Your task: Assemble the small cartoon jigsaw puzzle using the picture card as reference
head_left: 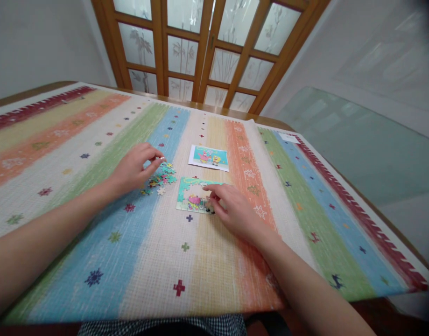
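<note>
My left hand (139,165) hovers at the loose jigsaw pieces (167,177), thumb and forefinger pinched on a small pale puzzle piece (162,159). The pieces lie in a loose heap, mostly green and yellow, with one pale piece apart at its near edge. Beside the heap is a partly assembled jigsaw puzzle (181,201) with a teal border, a pink figure and a gap in the middle. My right hand (231,207) rests over the puzzle's right side and hides it there. Its forefinger reaches toward the gap, apart from the thumb.
Just beyond the puzzle lies a reference picture card (210,158) with cartoon figures. A striped tablecloth (158,261) covers the table. A white label (288,138) lies at the far right. Behind stand wooden glass-paned doors (200,32), with a pale glass panel (357,140) on the right.
</note>
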`<action>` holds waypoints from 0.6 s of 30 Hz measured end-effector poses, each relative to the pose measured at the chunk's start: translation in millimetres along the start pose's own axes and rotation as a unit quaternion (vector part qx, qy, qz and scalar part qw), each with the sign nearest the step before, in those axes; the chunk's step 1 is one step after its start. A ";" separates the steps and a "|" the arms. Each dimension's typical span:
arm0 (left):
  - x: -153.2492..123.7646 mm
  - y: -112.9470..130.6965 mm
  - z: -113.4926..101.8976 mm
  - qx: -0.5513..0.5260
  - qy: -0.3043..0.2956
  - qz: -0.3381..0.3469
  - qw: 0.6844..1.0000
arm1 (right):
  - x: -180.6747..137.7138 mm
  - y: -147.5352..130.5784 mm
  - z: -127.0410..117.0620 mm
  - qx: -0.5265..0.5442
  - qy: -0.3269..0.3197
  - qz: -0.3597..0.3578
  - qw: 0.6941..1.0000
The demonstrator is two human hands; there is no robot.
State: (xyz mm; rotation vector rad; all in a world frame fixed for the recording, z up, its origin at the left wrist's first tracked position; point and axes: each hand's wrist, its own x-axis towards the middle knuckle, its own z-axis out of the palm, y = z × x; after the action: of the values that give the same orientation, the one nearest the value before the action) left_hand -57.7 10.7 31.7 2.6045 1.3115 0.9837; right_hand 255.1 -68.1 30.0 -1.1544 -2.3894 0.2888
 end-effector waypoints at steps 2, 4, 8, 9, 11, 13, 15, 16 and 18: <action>0.1 -14.2 -8.7 0.003 -0.021 -0.017 1.000 | -0.7 6.7 -4.0 -0.013 0.011 0.001 1.000; -1.6 -29.2 -12.2 0.010 -0.039 -0.037 0.998 | -1.3 14.3 -7.9 -0.022 0.022 0.002 1.000; -7.4 -52.9 -5.6 0.029 -0.071 -0.068 0.995 | -3.0 25.1 -13.5 -0.027 0.045 0.002 0.999; -8.6 -56.5 -2.8 0.031 -0.086 -0.072 0.993 | -3.5 26.2 -14.0 -0.028 0.047 0.004 0.999; -10.2 -60.6 1.8 0.036 -0.103 -0.073 0.991 | -4.2 26.7 -13.7 -0.029 0.046 0.005 0.999; -11.0 -61.8 4.7 0.043 -0.111 -0.071 0.990 | -4.4 26.0 -11.8 -0.029 0.038 0.005 0.999; -11.4 -61.3 5.7 0.048 -0.115 -0.070 0.990 | -4.1 25.4 -9.3 -0.026 0.029 0.004 0.999; -11.6 -60.8 5.8 0.050 -0.116 -0.068 0.990 | -3.8 25.4 -8.1 -0.024 0.024 0.005 0.999; -12.0 -59.1 5.6 0.051 -0.111 -0.061 0.991 | -3.1 26.0 -6.6 -0.016 0.018 0.009 1.000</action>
State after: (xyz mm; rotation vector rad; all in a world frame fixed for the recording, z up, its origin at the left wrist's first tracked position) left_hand -101.1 40.5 1.9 2.5765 1.4756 0.6029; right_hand 277.7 -54.4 24.9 -1.1857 -2.3626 0.2345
